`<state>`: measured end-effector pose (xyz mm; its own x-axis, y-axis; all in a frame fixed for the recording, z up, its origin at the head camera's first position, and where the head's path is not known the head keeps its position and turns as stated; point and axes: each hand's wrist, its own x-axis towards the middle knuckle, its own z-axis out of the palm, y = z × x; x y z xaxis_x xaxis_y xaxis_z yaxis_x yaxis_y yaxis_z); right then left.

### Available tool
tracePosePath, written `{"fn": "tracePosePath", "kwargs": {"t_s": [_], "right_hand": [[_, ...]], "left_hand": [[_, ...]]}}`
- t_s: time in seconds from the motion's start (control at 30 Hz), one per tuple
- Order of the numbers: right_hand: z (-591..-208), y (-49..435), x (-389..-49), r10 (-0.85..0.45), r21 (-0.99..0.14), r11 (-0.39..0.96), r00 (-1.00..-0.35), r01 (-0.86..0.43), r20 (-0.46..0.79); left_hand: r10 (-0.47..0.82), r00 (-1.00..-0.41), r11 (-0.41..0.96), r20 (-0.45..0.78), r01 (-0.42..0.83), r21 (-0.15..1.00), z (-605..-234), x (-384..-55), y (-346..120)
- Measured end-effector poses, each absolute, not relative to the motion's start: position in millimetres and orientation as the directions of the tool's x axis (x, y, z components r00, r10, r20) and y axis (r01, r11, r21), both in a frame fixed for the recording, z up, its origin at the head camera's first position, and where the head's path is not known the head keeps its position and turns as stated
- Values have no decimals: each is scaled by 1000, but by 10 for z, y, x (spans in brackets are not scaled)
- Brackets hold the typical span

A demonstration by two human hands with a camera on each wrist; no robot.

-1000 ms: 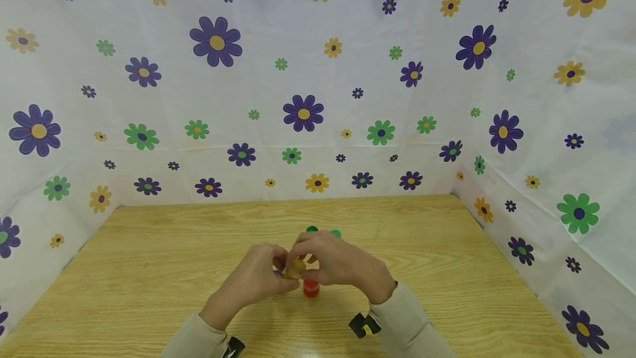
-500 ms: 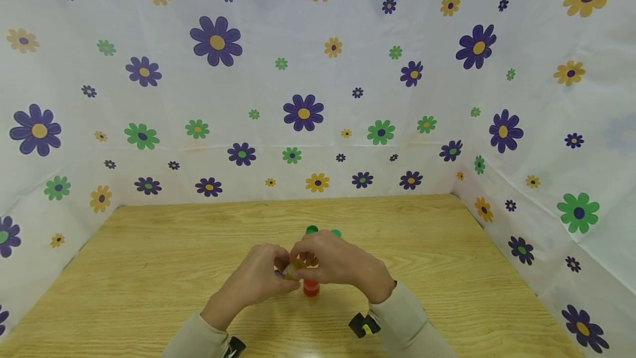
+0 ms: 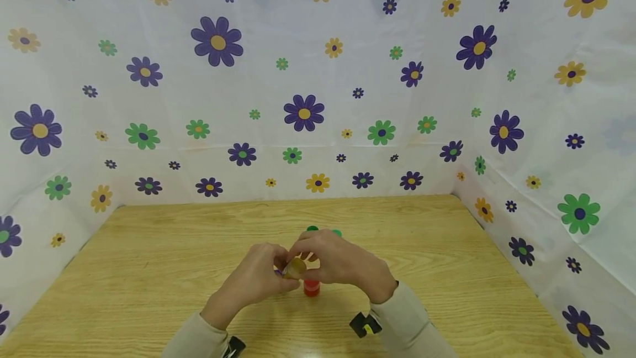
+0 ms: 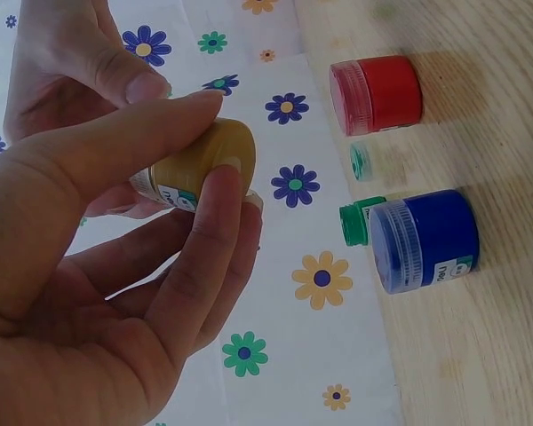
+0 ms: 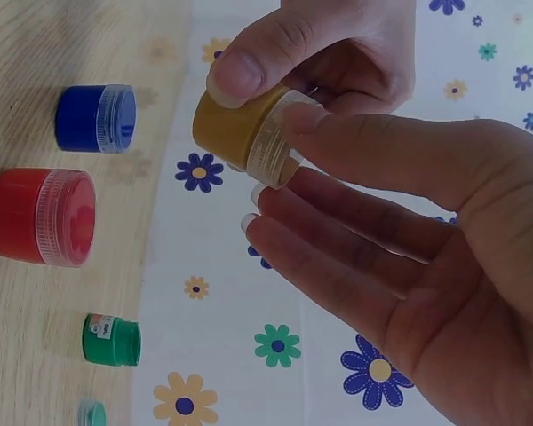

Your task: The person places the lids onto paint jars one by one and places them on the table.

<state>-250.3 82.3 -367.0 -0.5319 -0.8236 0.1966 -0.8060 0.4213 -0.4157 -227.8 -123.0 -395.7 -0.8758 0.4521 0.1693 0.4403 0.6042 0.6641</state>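
Note:
Between both hands, raised over the table, is a small mustard-yellow paint jar point(image 4: 224, 142) with a clear ribbed lid point(image 5: 268, 158). My left hand point(image 3: 259, 274) holds the jar's body, thumb on one side and fingers on the other. My right hand point(image 3: 339, 258) pinches the lid, its thumb on the rim and fingertips at the lower side. The lid still sits on the jar. Nearby on the table stand a red paint jar point(image 3: 311, 288) and a blue paint jar point(image 4: 440, 240), both lidded. The blue one is mostly hidden behind my left hand in the head view.
Farther back stands a small green jar point(image 5: 112, 340) with its neck uncovered. A small green cap point(image 4: 361, 162) lies apart from it. The wooden table point(image 3: 189, 236) meets a flower-print cloth point(image 3: 268, 82) at the back and sides.
My right fingers and thumb have shifted round the lid, and its top shows more plainly now. My left hand keeps the jar in nearly the same place.

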Motion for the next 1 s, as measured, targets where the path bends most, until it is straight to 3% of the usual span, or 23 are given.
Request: {"fn": "tracePosePath", "kwargs": {"t_s": [0.27,0.53,1.0], "right_hand": [[-3665,815,-2493,-829,-422,409,-523,-809,198],[-3662,804,-2495,-807,-420,459,-565,-783,170],[-3668,817,-2490,-801,-412,464,-570,-784,184]], "left_hand": [[449,-877,608,170,439,661,-3947,-2285,-1231],[450,-875,604,177,445,661,-3957,-2284,-1229],[452,-872,600,187,453,660,-3950,-2277,-1227]]}}
